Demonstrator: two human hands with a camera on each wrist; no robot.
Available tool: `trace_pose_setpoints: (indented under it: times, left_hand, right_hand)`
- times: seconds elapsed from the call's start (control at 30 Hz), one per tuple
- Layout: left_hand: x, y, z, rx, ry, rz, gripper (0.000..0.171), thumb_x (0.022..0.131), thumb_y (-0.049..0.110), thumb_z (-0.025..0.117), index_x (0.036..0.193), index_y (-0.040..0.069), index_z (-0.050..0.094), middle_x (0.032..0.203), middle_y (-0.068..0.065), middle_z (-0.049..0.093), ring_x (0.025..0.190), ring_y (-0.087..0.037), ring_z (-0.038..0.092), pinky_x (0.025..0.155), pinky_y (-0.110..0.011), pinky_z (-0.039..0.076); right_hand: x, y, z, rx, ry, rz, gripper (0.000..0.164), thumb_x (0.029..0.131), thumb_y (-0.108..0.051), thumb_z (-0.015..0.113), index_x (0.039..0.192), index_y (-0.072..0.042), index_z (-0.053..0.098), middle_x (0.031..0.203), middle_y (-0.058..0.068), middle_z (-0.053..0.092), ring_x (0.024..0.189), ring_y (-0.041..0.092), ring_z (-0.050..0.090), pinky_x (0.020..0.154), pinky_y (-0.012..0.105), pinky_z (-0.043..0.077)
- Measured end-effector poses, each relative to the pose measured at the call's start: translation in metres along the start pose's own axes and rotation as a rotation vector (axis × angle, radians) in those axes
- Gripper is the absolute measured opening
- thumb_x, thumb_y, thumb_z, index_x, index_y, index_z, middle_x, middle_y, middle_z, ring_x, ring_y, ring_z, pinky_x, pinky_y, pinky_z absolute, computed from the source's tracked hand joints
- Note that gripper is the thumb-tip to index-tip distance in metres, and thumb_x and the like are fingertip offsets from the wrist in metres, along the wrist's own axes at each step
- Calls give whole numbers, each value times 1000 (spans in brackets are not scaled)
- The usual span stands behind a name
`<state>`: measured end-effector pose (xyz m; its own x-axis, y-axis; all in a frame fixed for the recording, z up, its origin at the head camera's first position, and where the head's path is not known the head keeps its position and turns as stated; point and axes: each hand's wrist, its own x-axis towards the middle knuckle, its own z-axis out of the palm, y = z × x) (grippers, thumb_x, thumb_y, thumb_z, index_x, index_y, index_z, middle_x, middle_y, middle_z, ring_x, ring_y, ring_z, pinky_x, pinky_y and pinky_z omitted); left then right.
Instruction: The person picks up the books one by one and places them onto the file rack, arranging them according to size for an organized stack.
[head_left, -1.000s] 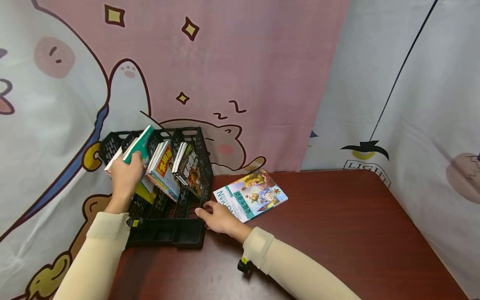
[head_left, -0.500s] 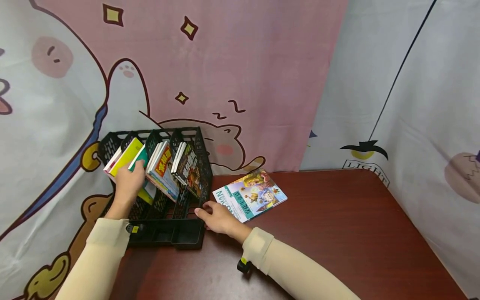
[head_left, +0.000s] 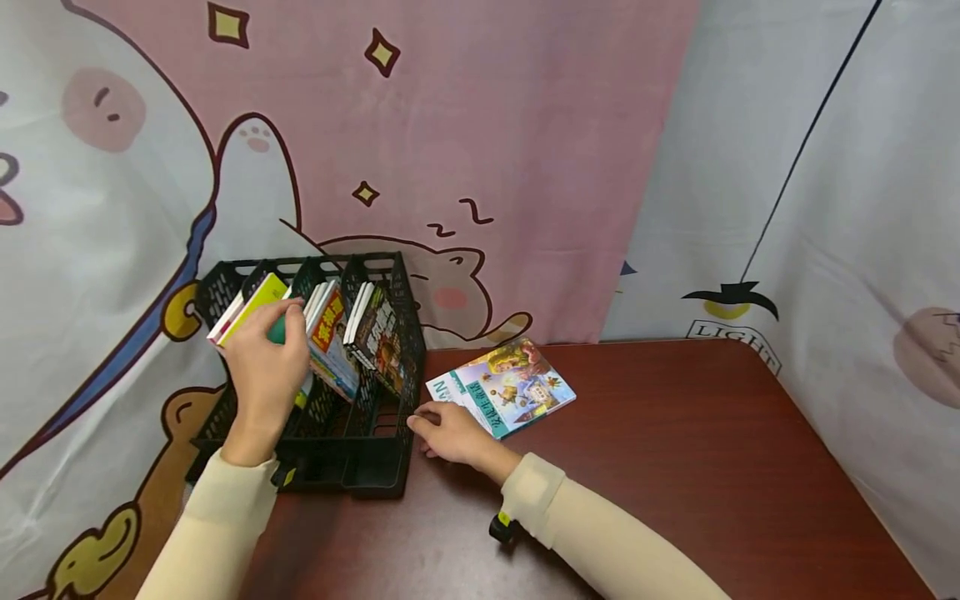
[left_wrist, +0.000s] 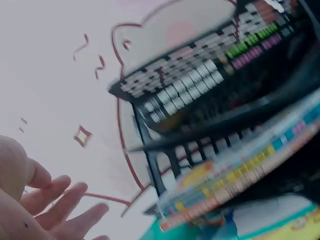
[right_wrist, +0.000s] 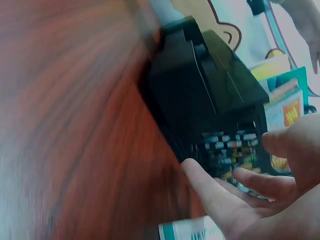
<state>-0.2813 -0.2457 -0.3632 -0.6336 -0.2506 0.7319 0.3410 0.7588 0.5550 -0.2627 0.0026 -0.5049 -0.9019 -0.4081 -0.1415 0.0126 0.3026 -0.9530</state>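
A black slotted desktop book rack [head_left: 375,468] stands on the table with slim books leaning in its compartments. My left hand [head_left: 262,367] hovers over the left part of the rack, fingers loosely bent and apart from the books in the left wrist view. Behind it peeks a green book [head_left: 277,331], beside a yellow book [head_left: 258,302]. My right hand [head_left: 459,435] is beside the rack's right front corner, its relaxed fingers holding nothing. Just past those fingers, a colorful paperback [head_left: 517,387] lies flat on the table.
White-and-red books [head_left: 332,333] lean in a middle compartment, and dark-covered books [head_left: 378,337] in the right one. The brown table [head_left: 675,467] extends to the right. A printed cartoon curtain [head_left: 487,167] hangs directly behind it.
The green book has gone down between the yellow book and the middle ones. My left hand has let go of it and shifted right. The right hand has drawn slightly away from the rack.
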Motion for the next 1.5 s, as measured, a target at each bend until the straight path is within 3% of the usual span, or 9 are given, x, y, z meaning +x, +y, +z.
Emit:
trace_pose_setpoints:
  times: [0.13, 0.23, 0.3, 0.57, 0.7, 0.87, 1.0, 1.3, 1.5]
  left_hand:
    - [-14, 17, 4, -55, -34, 30, 33, 113, 27, 61, 116, 5, 85, 104, -10, 86, 81, -16, 77, 65, -7, 46]
    - [-28, 28, 10, -91, -136, 13, 32, 114, 28, 60, 115, 8, 85, 90, -8, 85, 60, -4, 69, 49, -12, 44]
    - [-39, 34, 17, -112, -224, -24, 31, 114, 29, 61, 116, 11, 85, 87, -6, 84, 54, -1, 67, 47, -18, 46]
    - [-83, 62, 49, -207, -639, -217, 33, 113, 35, 63, 141, 20, 75, 108, -5, 85, 72, -15, 79, 63, -29, 63]
    - [-103, 71, 69, -145, -767, -236, 46, 112, 39, 64, 155, 22, 65, 126, -5, 82, 88, -12, 79, 77, -35, 63]
    - [-128, 72, 93, -49, -847, -235, 54, 114, 36, 57, 163, 14, 53, 156, -14, 65, 125, -34, 74, 103, -56, 59]
    - [-141, 66, 106, -2, -873, -250, 53, 114, 32, 54, 161, 9, 53, 159, -25, 55, 139, -48, 62, 113, -66, 50]
    - [-167, 39, 128, 54, -860, -291, 50, 110, 26, 57, 154, 2, 55, 145, -29, 66, 134, -51, 63, 113, -66, 48]
    - [-165, 38, 129, 98, -832, -285, 47, 109, 26, 59, 148, 0, 57, 107, -22, 75, 108, -45, 72, 97, -61, 54]
  right_hand:
    - [-2, 7, -19, 24, 11, 12, 37, 113, -27, 63, 136, 1, 70, 125, 28, 75, 96, 44, 82, 82, 51, 69]
    - [-4, 12, -37, 22, 28, 23, 36, 112, -24, 62, 134, 3, 71, 124, 28, 74, 95, 42, 83, 80, 46, 70]
    - [-7, 14, -50, 10, 43, 24, 37, 112, -24, 61, 134, 4, 71, 123, 29, 74, 94, 41, 83, 79, 44, 70]
    - [-18, 22, -106, -126, 189, 48, 37, 112, -27, 61, 134, -1, 75, 125, 22, 77, 97, 33, 83, 83, 40, 68]
    - [-20, 28, -141, -280, 298, 77, 40, 112, -32, 60, 138, -7, 75, 139, 19, 74, 120, 31, 74, 103, 49, 61]
    - [-23, 39, -174, -318, 340, 125, 45, 114, -37, 55, 143, -7, 73, 141, 17, 73, 121, 32, 67, 103, 52, 56]
    - [-25, 47, -185, -341, 356, 151, 44, 114, -38, 54, 139, -8, 75, 131, 15, 76, 115, 30, 69, 98, 49, 57]
    - [-23, 58, -190, -446, 352, 176, 42, 111, -34, 57, 136, -4, 74, 135, 20, 74, 116, 33, 67, 97, 50, 57]
    - [-21, 60, -188, -447, 336, 197, 49, 112, -35, 56, 147, -2, 67, 145, 23, 69, 128, 39, 65, 105, 55, 56]
